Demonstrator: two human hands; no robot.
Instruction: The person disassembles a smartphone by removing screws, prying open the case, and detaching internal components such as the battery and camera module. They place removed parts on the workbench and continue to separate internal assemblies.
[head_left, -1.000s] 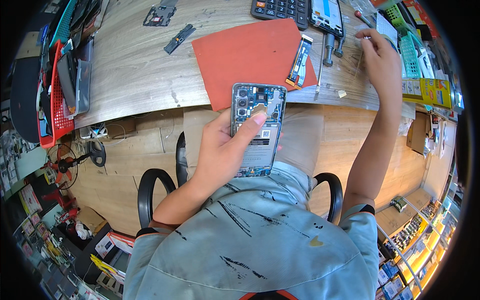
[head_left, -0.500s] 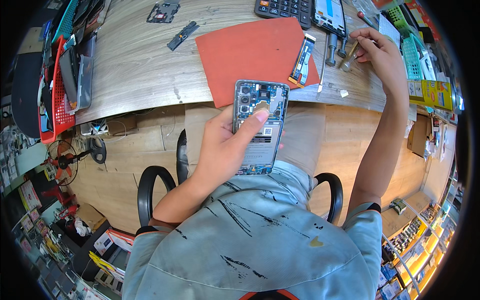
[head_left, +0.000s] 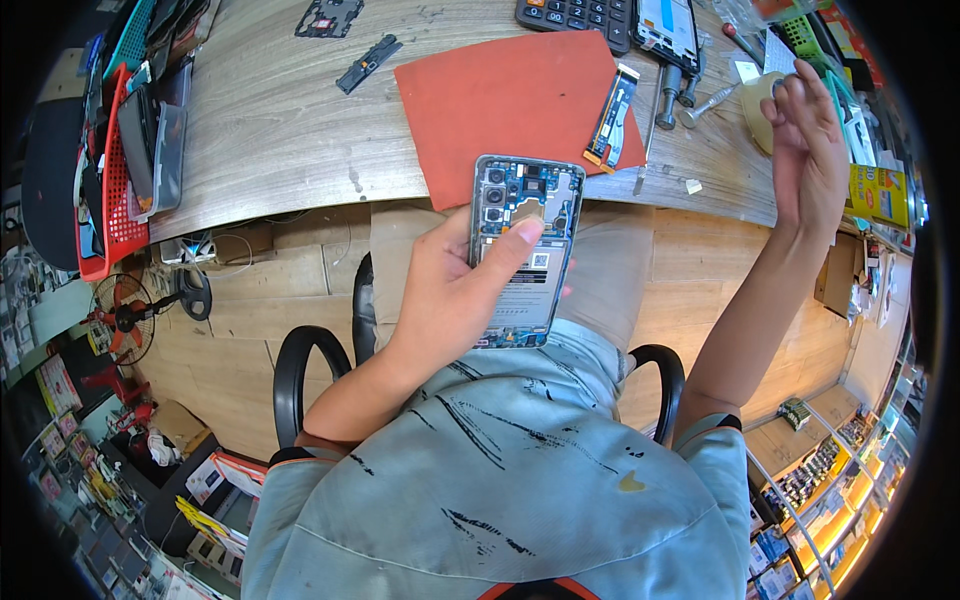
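Observation:
My left hand (head_left: 450, 270) grips an opened smartphone (head_left: 520, 290) upright above my lap, thumb across its inner side. The back cover is off, so the camera modules, circuit board and battery show. Off to the right, my right hand (head_left: 808, 140) is raised by the desk edge, fingers loosely bent and apart, with nothing visible in them. It is close to a yellowish tape roll (head_left: 757, 112). A slim screwdriver-like tool (head_left: 710, 105) lies just left of that roll.
On the desk an orange-red mat (head_left: 500, 110) bears a flex cable (head_left: 612, 120). Beyond are a calculator (head_left: 585, 18), another phone part (head_left: 665, 30), screwdrivers (head_left: 668, 100) and a black phone bracket (head_left: 368, 64). A red basket (head_left: 125, 190) stands left; a yellow box (head_left: 878, 195) sits right.
My right hand has let go of the slim tool and moved right, toward the tape roll. The phone stays in my left hand, nearly unmoved.

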